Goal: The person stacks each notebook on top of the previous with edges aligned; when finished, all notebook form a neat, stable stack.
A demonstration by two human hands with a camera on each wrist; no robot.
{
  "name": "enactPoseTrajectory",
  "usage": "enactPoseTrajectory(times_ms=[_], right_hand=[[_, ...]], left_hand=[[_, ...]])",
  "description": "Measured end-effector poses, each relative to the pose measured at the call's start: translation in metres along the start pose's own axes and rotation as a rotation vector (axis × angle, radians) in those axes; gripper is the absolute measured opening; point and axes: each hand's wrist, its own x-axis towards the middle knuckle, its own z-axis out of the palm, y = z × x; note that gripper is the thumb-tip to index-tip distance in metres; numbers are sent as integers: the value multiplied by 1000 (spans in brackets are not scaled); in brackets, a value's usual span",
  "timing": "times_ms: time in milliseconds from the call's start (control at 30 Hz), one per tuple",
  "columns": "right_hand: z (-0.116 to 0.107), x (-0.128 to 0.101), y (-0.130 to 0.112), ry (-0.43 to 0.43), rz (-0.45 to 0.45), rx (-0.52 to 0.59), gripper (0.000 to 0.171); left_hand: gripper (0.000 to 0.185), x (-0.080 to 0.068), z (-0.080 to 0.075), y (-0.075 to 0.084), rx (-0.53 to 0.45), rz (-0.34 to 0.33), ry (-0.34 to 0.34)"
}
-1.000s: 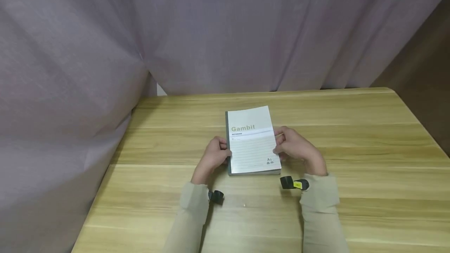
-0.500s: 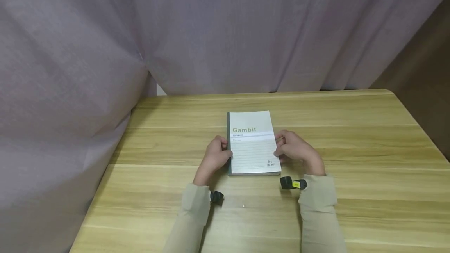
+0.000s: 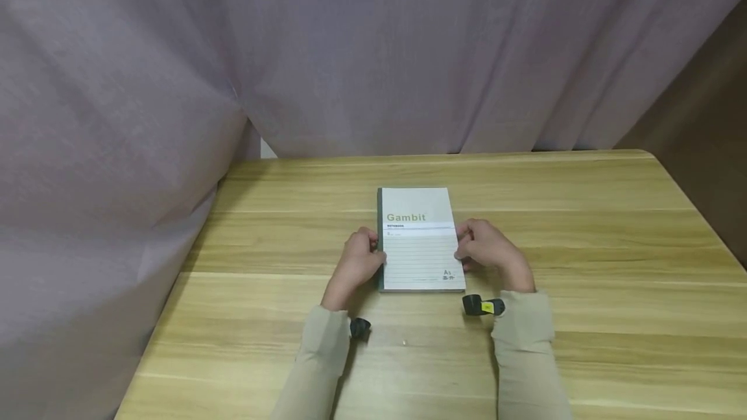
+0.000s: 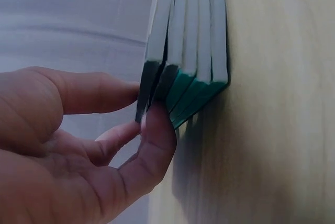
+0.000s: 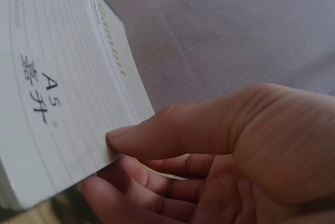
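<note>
Nearest the cam: two beige sleeves, each w/ a small wrist cam strapped on, the one on the right w/ a yellow tag (image 3: pixel 483 306).

Just past those, both hands are on a stack of notebooks (image 3: pixel 421 245) lying flat on the wooden table (image 3: pixel 583 264). Left hand (image 3: pixel 357 262) is on the spine side, fingers curled in; in the left wrist view the thumb (image 4: pixel 99 92) presses against the top cover's edge while a fingertip (image 4: pixel 157 124) sits pushed in among the green spines lower down, so it's pinching the stack's edge, approx the top book or two. Looks like 4-5 thin books in the pile, can't tell the exact count.

Right hand (image 3: pixel 489 250) is on the opposite long edge, same deal: thumb (image 5: pixel 172 130) on top of the white lined cover, other fingers tucked under the edge, so pinching it too. The cover right beside that thumb reads "A5" plus some characters; farther from the grip, toward the far end of the cover, it says "Gambit".

Stack sits btwn the two hands, roughly square to the table's front edge.

Beyond the books it's bare tabletop, then a purple-grey curtain (image 3: pixel 373 50) hanging behind and along the left side. Dark brown wall (image 3: pixel 700 115) at far right.
</note>
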Motion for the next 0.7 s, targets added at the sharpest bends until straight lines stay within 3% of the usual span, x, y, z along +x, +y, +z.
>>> enactPoseTrajectory(times_ms=[300,700], right_hand=[[0,-1,-1,39,25,-37,40],[0,0,1,40,44,-29,39]], left_hand=[[30,2,2,3,45,-15,-7],[35,-2,1,1,-6,-47,-12]])
